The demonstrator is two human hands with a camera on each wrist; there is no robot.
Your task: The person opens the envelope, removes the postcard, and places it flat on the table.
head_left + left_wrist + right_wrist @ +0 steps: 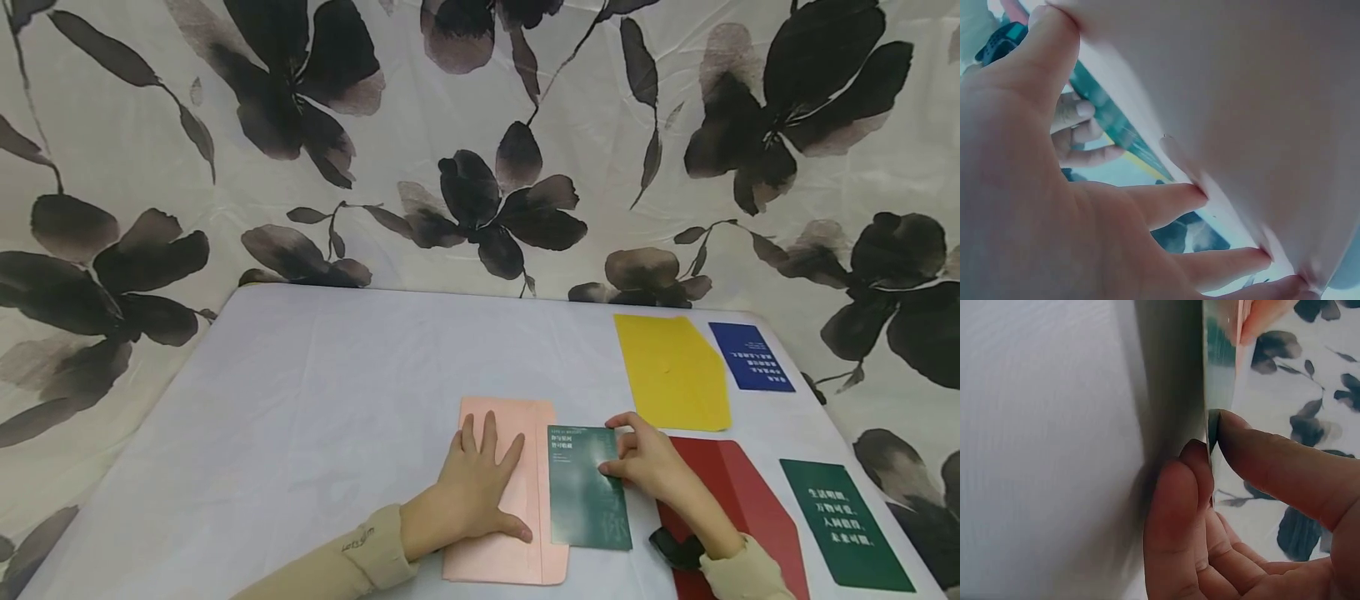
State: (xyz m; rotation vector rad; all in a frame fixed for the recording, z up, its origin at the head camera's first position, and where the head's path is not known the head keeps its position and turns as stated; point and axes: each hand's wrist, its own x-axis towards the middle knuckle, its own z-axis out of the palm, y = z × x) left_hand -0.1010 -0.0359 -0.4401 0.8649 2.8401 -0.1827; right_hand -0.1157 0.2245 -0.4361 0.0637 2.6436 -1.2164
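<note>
Nearest the person, the left hand (474, 492) lies flat with fingers spread on a pink envelope (501, 550), pressing it down onto the table (315, 417); the left wrist view shows those straight fingers (1172, 203) against the pale paper. Just beside it, the right hand (648, 462) pinches the right edge of a dark green card (587, 492) between thumb and fingertips, and the right wrist view shows the thumb (1272, 456) on one face and the fingers behind the other. The card's left edge overlaps the envelope's right side. Under the right forearm lies a red envelope (738, 492), with a second green card (843, 525) to its right near the table's edge. Farther back are a yellow envelope (671, 371) and, just beside it, a blue card (752, 357). A flowered cloth (480, 142) hangs behind the table.
</note>
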